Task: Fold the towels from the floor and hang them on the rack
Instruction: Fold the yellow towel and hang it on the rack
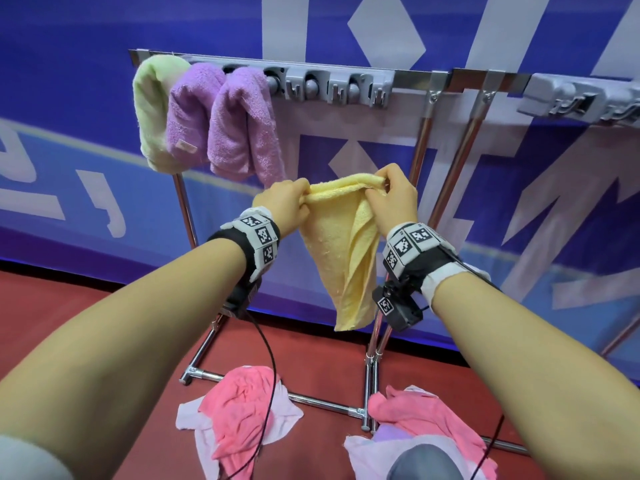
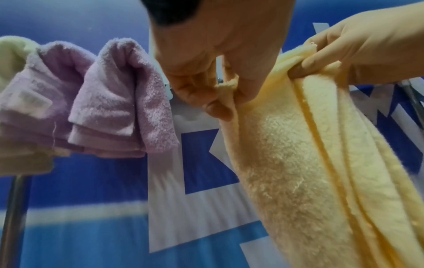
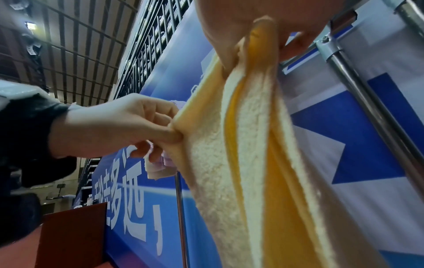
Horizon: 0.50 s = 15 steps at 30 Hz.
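A yellow towel [image 1: 343, 251] hangs folded lengthwise in the air in front of the rack [image 1: 408, 81]. My left hand [image 1: 294, 202] pinches its upper left corner and my right hand [image 1: 391, 192] pinches the upper right corner. The left wrist view shows the left hand [image 2: 220, 101] with thumb and fingers closed on the yellow towel [image 2: 286, 163]. The right wrist view shows the yellow towel [image 3: 252, 154] drooping from the right hand [image 3: 259, 32]. On the rack's left end hang a pale green towel [image 1: 152, 109] and two purple towels [image 1: 194, 112] [image 1: 242, 126].
Crumpled pink and white towels lie on the red floor in a left pile [image 1: 239, 410] and a right pile [image 1: 426, 420], by the rack's chrome base bar [image 1: 311, 398]. A second rack [image 1: 571, 95] stands to the right. A blue banner wall [image 1: 86, 81] is behind.
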### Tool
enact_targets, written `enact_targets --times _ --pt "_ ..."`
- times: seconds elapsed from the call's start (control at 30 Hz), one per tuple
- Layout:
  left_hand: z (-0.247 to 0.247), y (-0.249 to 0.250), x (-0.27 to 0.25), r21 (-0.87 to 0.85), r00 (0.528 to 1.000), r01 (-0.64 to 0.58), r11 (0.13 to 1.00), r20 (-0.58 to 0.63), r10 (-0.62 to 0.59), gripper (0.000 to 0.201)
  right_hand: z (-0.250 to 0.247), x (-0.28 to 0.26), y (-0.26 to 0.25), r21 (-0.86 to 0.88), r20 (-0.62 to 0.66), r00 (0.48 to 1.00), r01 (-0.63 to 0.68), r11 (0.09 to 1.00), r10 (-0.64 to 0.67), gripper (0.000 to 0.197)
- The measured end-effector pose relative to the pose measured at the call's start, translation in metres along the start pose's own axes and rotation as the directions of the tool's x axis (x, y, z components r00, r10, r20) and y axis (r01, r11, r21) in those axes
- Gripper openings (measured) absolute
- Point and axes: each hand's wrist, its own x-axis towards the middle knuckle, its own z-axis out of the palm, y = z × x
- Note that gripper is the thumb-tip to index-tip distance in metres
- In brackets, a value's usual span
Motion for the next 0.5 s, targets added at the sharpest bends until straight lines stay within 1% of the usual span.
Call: enact_targets --times 0.07,0.1,0.2,0.27,0.33,0.4,0.5 --pt "-0.006 0.001 0.002 0.021 1.0 -0.028 0.999 0.001 0.028 0.028 -0.002 -0.002 0.004 0.017 0.016 1.0 0.007 1.0 -0.007 0.017" --pt "-0.008 0.001 0.003 0.014 0.999 -0.04 0.999 -0.001 0.04 0.029 -0.003 -0.003 0.006 0.027 0.026 1.0 0.014 1.0 -0.015 0.018" --pt "-0.011 0.001 0.005 -0.029 0.999 -0.041 0.999 -0.023 0.041 0.028 -0.006 -0.006 0.008 0.024 0.107 0.993 0.056 0.998 -0.058 0.028" --pt "-0.012 0.0 0.005 -0.043 0.998 -0.047 0.998 -0.04 0.046 0.026 -0.006 -0.009 0.009 -0.026 0.19 0.976 0.109 0.994 -0.102 0.029" --pt "-0.013 -0.002 0.004 -0.057 0.998 -0.06 0.997 -0.039 0.057 0.025 -0.005 -0.012 0.01 -0.084 0.249 0.958 0.165 0.983 -0.14 0.021" --pt "-0.013 -0.004 0.004 -0.058 0.997 -0.06 0.997 -0.042 0.057 0.024 -0.004 -0.014 0.013 -0.107 0.282 0.946 0.196 0.975 -0.159 0.016" --pt "-0.015 -0.004 0.003 0.009 0.997 -0.055 0.998 -0.051 0.056 0.023 -0.001 -0.013 0.017 -0.175 0.294 0.943 0.213 0.961 -0.156 0.019"
